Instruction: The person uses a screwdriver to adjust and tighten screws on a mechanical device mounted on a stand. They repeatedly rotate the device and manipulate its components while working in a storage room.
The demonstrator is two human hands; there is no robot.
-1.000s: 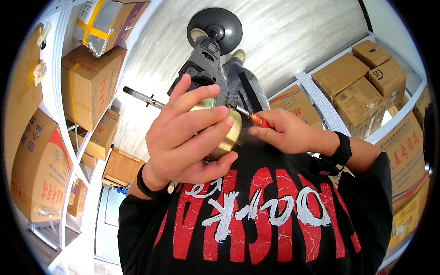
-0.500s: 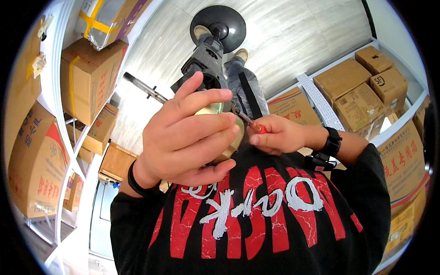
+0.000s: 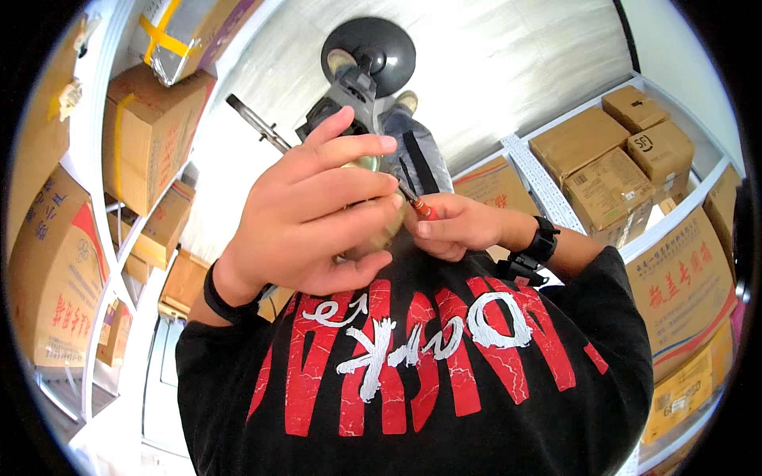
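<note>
My left hand is curled round a rounded, shiny gold-green object, and its fingers cover most of it. I cannot make out its kind. In my right hand is a slim tool with a red handle, pinched between thumb and fingers. The tool's thin metal shaft points up and left toward the gold-green object; my left fingers hide whether its tip touches. Just beyond both hands is a dark grey machine-like body above a round black base.
A metal bar sticks out to the left beyond my left hand. Shelves with cardboard boxes stand at left. More cartons fill the white rack at right. My shoes and trouser leg show beside the black base.
Both hands have shifted slightly left in the picture, along with the whole scene. The tool remains in my right hand and the gold-green object in my left.
</note>
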